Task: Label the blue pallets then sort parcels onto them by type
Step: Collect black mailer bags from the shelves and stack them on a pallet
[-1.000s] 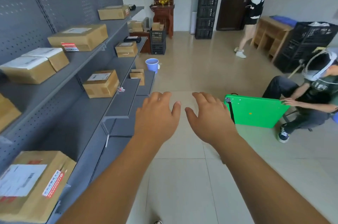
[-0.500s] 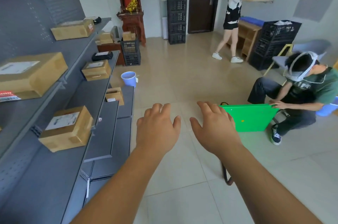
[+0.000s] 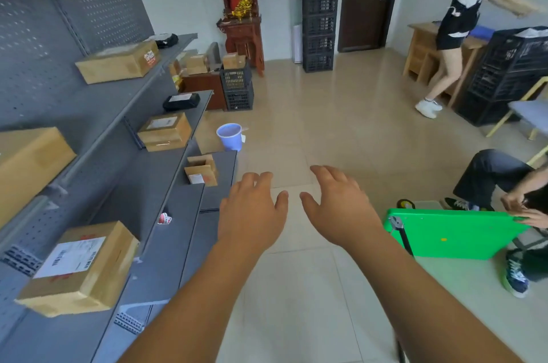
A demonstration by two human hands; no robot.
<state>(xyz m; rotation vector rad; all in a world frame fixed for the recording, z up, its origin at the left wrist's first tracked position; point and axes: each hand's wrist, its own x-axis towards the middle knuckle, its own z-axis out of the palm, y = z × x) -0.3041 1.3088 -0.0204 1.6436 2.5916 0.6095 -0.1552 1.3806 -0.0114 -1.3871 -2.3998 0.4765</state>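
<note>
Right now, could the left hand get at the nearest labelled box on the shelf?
Probably yes: the left hand is empty, and the labelled box sits at the shelf edge, nothing between.

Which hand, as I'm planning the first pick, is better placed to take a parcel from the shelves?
Probably left: the left hand, open and empty, hangs beside the shelves holding the parcels; the right hand, also empty, is nearer the green board.

A parcel storeroom: grey shelving (image 3: 124, 113) holding cardboard parcels (image 3: 80, 267), stacked black crates (image 3: 320, 18).
</note>
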